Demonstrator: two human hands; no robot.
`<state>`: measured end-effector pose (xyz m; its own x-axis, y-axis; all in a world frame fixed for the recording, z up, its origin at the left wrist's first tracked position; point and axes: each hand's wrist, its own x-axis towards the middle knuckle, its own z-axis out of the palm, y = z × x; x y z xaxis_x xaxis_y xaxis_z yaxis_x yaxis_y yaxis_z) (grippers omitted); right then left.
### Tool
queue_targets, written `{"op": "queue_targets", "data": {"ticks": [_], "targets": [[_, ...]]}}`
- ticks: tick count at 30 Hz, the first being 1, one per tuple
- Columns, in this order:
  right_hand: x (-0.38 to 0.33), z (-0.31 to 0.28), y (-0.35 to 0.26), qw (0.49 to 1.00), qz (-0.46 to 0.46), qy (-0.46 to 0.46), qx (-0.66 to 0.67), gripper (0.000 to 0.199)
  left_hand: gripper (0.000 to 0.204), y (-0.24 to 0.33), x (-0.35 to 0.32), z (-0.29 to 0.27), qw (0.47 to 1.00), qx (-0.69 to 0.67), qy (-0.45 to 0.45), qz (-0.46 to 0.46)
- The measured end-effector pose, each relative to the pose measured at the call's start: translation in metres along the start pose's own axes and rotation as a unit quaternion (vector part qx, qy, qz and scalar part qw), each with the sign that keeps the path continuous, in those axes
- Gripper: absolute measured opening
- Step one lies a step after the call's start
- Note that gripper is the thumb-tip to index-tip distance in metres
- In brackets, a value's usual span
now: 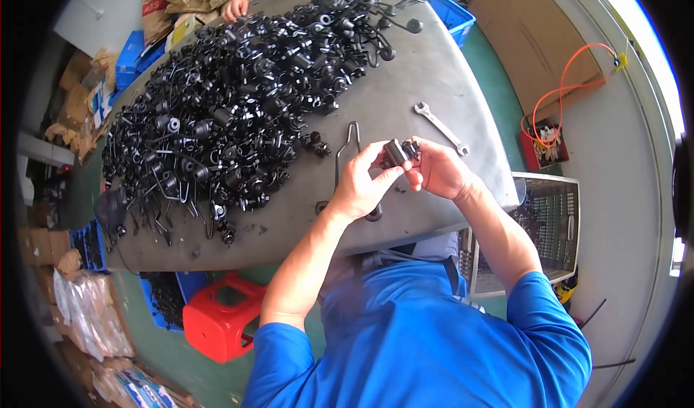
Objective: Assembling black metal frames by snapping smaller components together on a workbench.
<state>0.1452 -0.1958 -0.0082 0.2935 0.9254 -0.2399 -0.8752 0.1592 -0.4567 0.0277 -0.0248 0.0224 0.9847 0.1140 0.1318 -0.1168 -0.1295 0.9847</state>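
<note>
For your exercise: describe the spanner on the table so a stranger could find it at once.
Start at the grey table and go to its right side, beyond the big pile of black parts. The spanner lies alone above the right hand: slim, silver, the only bright tool there.

Workshop, grey worktable (448, 82) heaped with black metal parts (238, 111), wrench (439, 127)

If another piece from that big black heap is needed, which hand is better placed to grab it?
Probably the left hand: it is on the side of the black parts heap. The right hand is farther away, and both pinch the small black part.
</note>
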Motion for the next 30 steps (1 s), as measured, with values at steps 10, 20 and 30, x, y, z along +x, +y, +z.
{"op": "queue_targets", "data": {"ticks": [10, 20, 30], "targets": [[-0.006, 0.009, 0.006, 0.942, -0.092, 0.197, -0.254, 0.031, 0.028, -0.015, 0.01, 0.012, 0.998, 0.002, 0.041, -0.054], [-0.014, 0.015, -0.006, 0.932, -0.113, 0.148, -0.312, 0.015, 0.036, -0.019, 0.007, 0.013, 0.991, 0.077, 0.096, -0.061], [-0.011, 0.01, -0.013, 0.928, -0.105, 0.125, -0.334, 0.016, 0.038, -0.018, 0.003, 0.015, 0.984, 0.138, 0.107, -0.041]]}}
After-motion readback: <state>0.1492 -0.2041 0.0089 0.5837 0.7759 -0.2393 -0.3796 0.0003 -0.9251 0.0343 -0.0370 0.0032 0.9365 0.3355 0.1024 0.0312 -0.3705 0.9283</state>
